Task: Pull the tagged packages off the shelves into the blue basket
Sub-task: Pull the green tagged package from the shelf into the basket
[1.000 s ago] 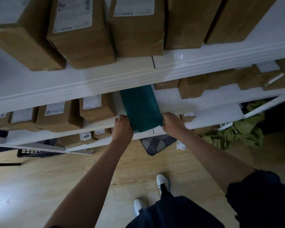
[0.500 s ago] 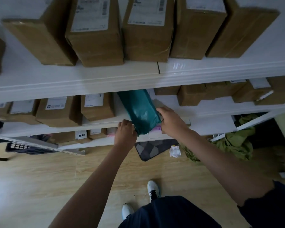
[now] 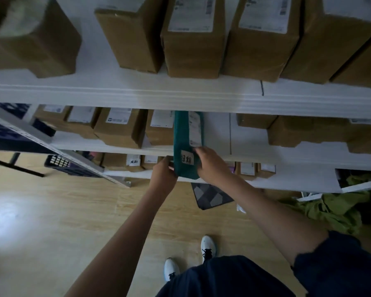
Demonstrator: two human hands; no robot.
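While five brown cardboard boxes [image 3: 193, 37] are ranged on the top white shelf [image 3: 180, 97], one green package [image 3: 185, 144] — soft, glossy plastic, stood on edge at the middle shelf's front lip — is gripped from both sides: left hand [image 3: 162, 174] and right hand [image 3: 210, 165] are curled on it. Two labels are shown on it — one shipping label [image 3: 195, 128], one small printed tag [image 3: 187, 157].

dim, blurred, wide-angle edge distortion
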